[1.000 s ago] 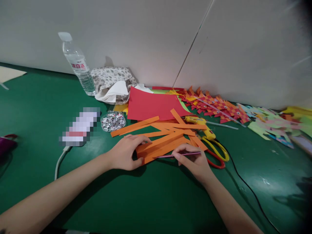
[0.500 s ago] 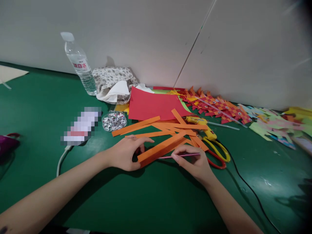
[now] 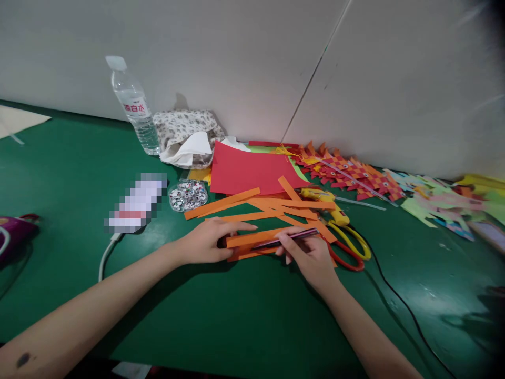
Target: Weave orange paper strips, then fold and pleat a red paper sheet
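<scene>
My left hand (image 3: 207, 240) is at the left end of a folded orange paper strip (image 3: 248, 239), its thumb and curled fingers on that end and its index finger stretched above the upper edge. Two orange layers show there, one above the other, with a gap between. My right hand (image 3: 310, 258) pinches a slim dark pinkish pen-like tool (image 3: 302, 235). The tool slants down to the left, its tip lying over the gap between the layers. My right fingers hide part of the strip. More loose orange strips (image 3: 240, 216) lie just behind both hands.
Red paper (image 3: 248, 171), a box of googly eyes (image 3: 188, 195) and a water bottle (image 3: 136, 108) stand behind. A yellow glue gun (image 3: 325, 200) and scissors (image 3: 357, 245) lie right, with woven red-orange paper fish (image 3: 355, 171) beyond. A cabled phone (image 3: 138, 200) is left.
My right hand has raised the pen-like tool from below the folded strip to in front of its gap. The strip's layers now look more spread apart. My left hand has shifted slightly up.
</scene>
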`<act>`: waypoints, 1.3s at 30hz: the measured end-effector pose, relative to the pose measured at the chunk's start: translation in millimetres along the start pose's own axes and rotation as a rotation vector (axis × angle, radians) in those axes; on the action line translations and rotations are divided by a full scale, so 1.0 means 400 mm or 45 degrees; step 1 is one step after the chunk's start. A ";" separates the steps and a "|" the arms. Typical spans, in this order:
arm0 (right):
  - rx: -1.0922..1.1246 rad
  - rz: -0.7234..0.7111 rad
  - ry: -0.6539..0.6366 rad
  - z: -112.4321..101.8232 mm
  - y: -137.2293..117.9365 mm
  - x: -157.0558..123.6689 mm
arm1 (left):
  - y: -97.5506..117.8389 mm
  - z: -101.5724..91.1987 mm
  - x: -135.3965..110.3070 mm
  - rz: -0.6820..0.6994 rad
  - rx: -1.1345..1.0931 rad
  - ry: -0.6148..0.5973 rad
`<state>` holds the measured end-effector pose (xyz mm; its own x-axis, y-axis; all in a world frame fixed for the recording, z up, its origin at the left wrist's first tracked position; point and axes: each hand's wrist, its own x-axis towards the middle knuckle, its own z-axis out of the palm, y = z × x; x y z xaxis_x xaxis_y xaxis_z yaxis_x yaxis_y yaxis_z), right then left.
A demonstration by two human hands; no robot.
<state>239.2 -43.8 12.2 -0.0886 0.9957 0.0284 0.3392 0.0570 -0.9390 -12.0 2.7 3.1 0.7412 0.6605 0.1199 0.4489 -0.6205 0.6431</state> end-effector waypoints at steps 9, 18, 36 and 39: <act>0.133 -0.093 0.078 0.048 -0.028 0.006 | -0.009 0.006 -0.001 0.033 -0.004 -0.007; 0.172 -0.110 0.036 0.089 -0.008 0.004 | 0.000 0.001 0.005 0.042 -0.010 -0.029; 0.209 -0.109 0.204 0.071 0.011 0.015 | -0.018 -0.021 0.000 0.224 -0.175 -0.072; 0.212 -0.101 0.223 0.069 0.013 0.014 | -0.021 -0.019 0.000 0.225 -0.183 -0.050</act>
<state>214.5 -39.8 -2.1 0.0599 0.9869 0.1500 0.1776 0.1373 -0.9745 -19.5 11.1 3.5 0.8219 0.5285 0.2125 0.2370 -0.6565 0.7161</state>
